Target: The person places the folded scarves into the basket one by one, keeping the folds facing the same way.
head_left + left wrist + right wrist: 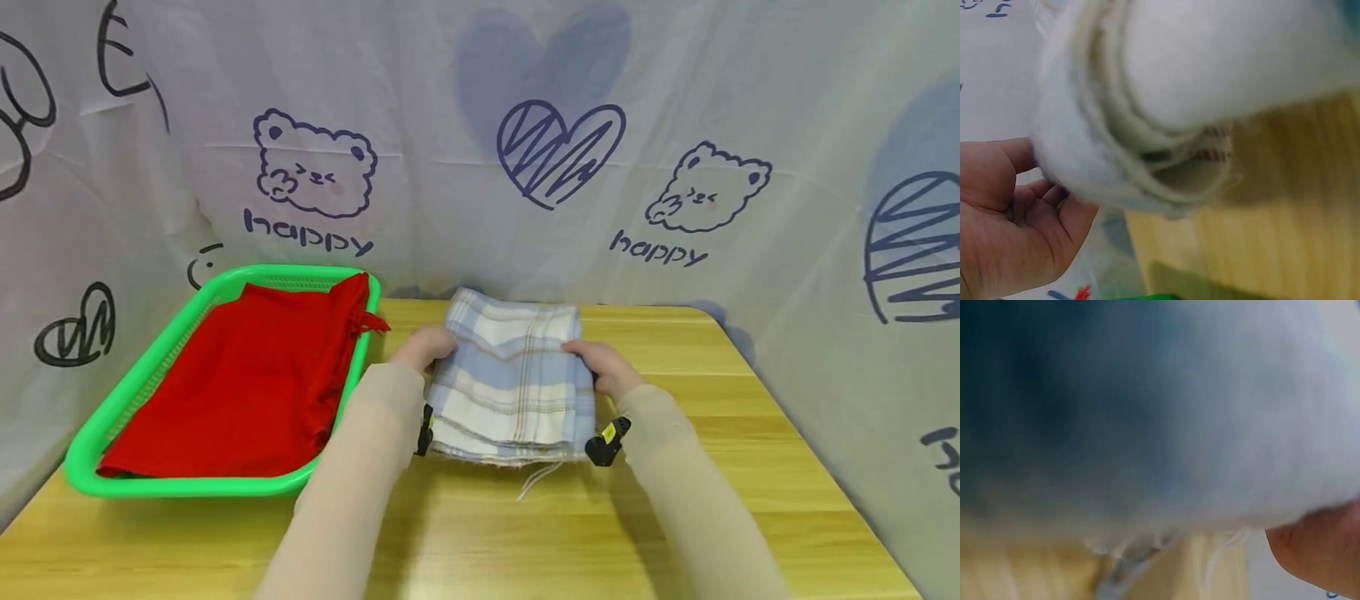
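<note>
A folded blue, white and tan plaid scarf [513, 375] is held up over the wooden table, with loose fringe threads hanging from its near edge. On its left side my left hand [429, 346] grips the folded edge, and my right hand [606, 365] grips the opposite edge. In the left wrist view the scarf's curved layers [1079, 144] lie between thumb and fingers of the left hand [1029, 219]. The right wrist view is mostly filled by blurred scarf cloth [1166, 425], and only part of the right hand [1322, 550] shows at the lower right.
A green plastic basket [187, 486] stands on the table at left, holding a red cloth [240, 383] whose tasselled corner hangs over the right rim. The wooden table [487, 542] reaches back to a white curtain [435, 208] printed with hearts and bears.
</note>
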{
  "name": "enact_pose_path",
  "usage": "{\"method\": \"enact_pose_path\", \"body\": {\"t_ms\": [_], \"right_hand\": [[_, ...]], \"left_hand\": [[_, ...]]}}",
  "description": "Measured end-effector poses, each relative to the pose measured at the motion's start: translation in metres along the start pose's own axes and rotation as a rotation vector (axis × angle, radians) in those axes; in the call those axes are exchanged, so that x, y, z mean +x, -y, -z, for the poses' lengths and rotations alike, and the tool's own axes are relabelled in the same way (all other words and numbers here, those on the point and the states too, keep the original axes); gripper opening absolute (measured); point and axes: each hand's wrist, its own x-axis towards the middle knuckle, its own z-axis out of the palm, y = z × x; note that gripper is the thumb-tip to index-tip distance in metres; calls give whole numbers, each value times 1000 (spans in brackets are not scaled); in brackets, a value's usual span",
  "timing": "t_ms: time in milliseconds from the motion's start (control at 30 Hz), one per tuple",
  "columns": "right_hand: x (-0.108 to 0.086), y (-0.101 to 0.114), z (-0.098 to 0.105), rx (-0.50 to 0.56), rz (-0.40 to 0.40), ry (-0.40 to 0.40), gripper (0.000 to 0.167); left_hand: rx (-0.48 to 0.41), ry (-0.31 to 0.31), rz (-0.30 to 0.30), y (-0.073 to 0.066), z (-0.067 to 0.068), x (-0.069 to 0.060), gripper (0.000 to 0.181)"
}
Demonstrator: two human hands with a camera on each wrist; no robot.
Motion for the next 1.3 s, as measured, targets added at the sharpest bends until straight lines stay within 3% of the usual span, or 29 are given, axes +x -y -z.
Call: {"method": "enact_pose_path", "body": {"t_ms": [100, 200, 333, 467, 533, 733, 833, 1000, 1100, 1300], "right_hand": [[-5, 11, 0, 24, 10, 31, 43], [-8, 19, -1, 41, 11, 40, 47], [-10, 27, -3, 26, 25, 36, 52], [-10, 34, -6, 13, 44, 32, 53], [-11, 38, -8, 18, 45, 22, 53], [-14, 53, -17, 18, 83, 35, 50], [-16, 61, -25, 25, 108, 57, 45], [-20, 77, -44, 55, 119, 54, 37], [-22, 85, -58, 56, 124, 45, 39], [-24, 100, -86, 58, 153, 74, 42]], "left_hand": [[-52, 21, 31, -12, 19, -7, 26], [-92, 15, 40, -31, 41, -35, 27], [-130, 3, 39, -62, 72, -89, 28], [-100, -6, 40, -91, 102, -146, 36], [-76, -15, 10, -103, 116, -174, 35], [-137, 105, -33, -143, 169, -275, 33], [-117, 146, -31, -157, 194, -316, 35], [-65, 146, -24, -173, 225, -373, 38], [-47, 152, -35, -169, 240, -386, 36], [18, 124, -31, -154, 265, -394, 36]]}}
